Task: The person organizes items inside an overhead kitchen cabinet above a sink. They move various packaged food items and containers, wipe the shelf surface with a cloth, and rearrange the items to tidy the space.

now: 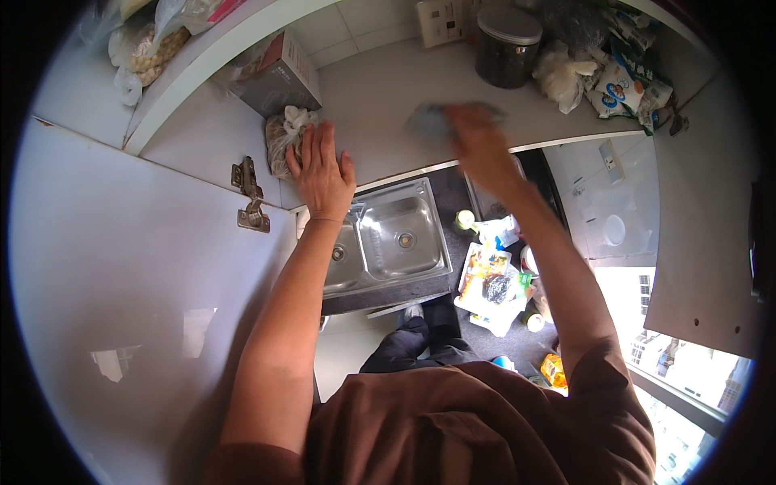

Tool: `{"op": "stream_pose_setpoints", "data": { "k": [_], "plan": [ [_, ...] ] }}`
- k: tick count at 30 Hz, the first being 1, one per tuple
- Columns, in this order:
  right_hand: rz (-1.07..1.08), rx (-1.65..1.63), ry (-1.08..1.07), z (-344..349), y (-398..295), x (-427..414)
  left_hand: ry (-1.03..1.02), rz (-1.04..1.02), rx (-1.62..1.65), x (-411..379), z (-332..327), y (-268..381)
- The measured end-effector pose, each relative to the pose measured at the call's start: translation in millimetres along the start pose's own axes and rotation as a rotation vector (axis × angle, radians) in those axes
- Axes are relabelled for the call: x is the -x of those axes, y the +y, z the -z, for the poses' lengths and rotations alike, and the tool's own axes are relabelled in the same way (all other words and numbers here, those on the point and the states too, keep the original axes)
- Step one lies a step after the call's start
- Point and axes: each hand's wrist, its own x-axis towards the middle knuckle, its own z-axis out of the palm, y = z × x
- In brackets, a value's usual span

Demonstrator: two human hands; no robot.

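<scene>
My right hand (482, 142) is blurred and grips a bluish-grey cloth (429, 119) on the cabinet shelf (376, 115), near its front edge. My left hand (324, 182) has its fingers extended and lies over the side of a knotted clear plastic bag (280, 148), whose contents look brown. Whether the fingers press on the bag or only rest there, I cannot tell. Behind that bag stands a grey and red cardboard box (282, 76). Farther right on the shelf is a dark jar with a grey lid (508, 45).
Several food packets (621, 85) and a knotted bag (564, 76) crowd the shelf's right end. An open cabinet door (121, 254) with a metal hinge (250, 197) flanks my left arm. Below are a double-bowl steel sink (403, 236) and a dark counter with packages (491, 279).
</scene>
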Motion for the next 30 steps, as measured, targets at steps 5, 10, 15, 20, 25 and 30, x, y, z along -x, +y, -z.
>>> {"op": "stream_pose_setpoints", "data": {
  "k": [5,10,15,20,25,30],
  "plan": [
    [-0.099,0.220,0.215,-10,52,-10,0.128,0.107,0.171,-21,9,8],
    [-0.093,0.226,0.267,-10,50,-11,0.368,0.365,0.210,-65,5,-11],
    [-0.089,0.230,0.281,-8,49,-11,0.366,0.522,0.329,-99,-18,-51],
    [-0.123,0.230,0.269,-7,47,-12,0.319,0.757,0.242,-117,-19,-38],
    [-0.113,0.245,0.264,-7,46,-14,0.380,0.846,0.177,-116,-25,-38],
    [-0.070,0.269,0.307,-11,52,-11,0.434,0.730,0.227,-107,-30,-42]
  ]
}}
